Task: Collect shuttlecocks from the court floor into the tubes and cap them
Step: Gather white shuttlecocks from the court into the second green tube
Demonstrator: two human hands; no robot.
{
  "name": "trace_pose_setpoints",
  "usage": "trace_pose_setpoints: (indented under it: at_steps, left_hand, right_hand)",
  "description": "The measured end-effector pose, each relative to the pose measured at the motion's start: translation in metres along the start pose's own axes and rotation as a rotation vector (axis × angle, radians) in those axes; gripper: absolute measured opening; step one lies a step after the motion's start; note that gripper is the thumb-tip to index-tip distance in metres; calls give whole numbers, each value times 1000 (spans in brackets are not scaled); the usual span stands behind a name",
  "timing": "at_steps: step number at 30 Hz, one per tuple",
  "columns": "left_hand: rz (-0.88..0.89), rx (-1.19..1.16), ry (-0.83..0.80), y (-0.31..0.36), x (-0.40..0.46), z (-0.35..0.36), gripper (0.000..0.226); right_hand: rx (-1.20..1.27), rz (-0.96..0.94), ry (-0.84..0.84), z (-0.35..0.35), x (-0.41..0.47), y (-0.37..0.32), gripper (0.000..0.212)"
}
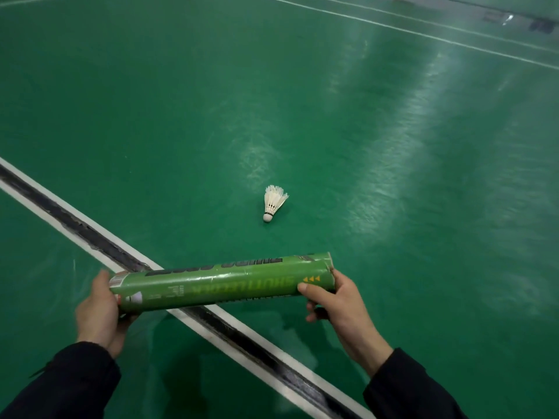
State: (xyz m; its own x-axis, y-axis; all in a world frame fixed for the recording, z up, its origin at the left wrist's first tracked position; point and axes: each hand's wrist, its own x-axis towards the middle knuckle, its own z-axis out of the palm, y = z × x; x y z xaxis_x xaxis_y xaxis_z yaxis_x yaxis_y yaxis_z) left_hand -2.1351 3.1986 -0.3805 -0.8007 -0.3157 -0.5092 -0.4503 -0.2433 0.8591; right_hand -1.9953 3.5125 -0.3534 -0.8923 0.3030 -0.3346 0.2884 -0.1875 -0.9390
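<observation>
I see a glossy green court floor (pixel 181 116) crossed by a worn white line with a dark scuffed core (pixel 75 228) running diagonally under the hands. A long green cardboard shuttlecock tube (pixel 223 282) is held level above that line, its right end slightly higher. My left hand (pixel 96 313) cups the tube's left end, fingers curled around it from behind. My right hand (pixel 338 303) grips the right end, thumb pressed on the tube's near side and fingers wrapped beneath. A white feathered shuttlecock with a cork base (pixel 273 202) lies on the floor beyond the tube, cork toward me, well apart from both hands. Dark sleeves (pixel 405 388) cover both wrists.
</observation>
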Motion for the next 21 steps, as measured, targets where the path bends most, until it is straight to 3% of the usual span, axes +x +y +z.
trace_pose_setpoints:
  at_steps: [3, 8, 17, 21]
  left_hand:
    - [24, -2, -2, 9, 3, -2, 26]
    - [39, 22, -19, 12, 13, -9, 35]
    - [75, 17, -28, 11, 10, -5, 27]
    - [75, 12, -26, 3, 9, -8, 27]
  right_hand:
    - [-196, -79, -124, -6, -1, -12, 7]
    - [-241, 80, -403, -22, -2, -13, 30]
    - [-218, 317, -487, -27, -6, -11, 50]
    - [-199, 393, -519, -30, -4, -17, 46]
